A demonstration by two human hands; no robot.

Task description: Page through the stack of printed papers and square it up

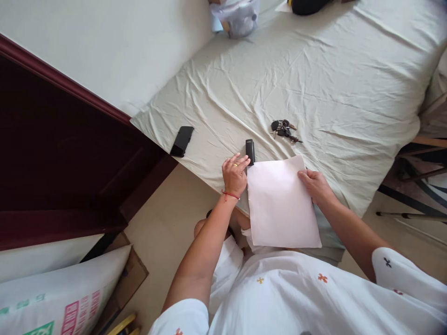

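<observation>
Item: paper [281,204], lying on the bed [314,83] edge between my hands, long axis running away from me, near end overhanging.
Left hand [235,176]: open, palm down at the paper's left edge, fingertips touching a small black device [249,151] just beyond.
Right hand [316,186]: pinching the paper's right edge.
Beyond the right hand: keys [283,129].
Left of the left hand: phone [182,140].
Both hands equally near.

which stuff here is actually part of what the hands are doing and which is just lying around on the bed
In hand:
- sheet of paper, right hand on its right edge, left hand at its left edge
- small black device, at the left fingertips

Lying about:
- bunch of keys
- black phone near the bed edge
- plastic bag at the far end
- printed sack on the floor
</observation>
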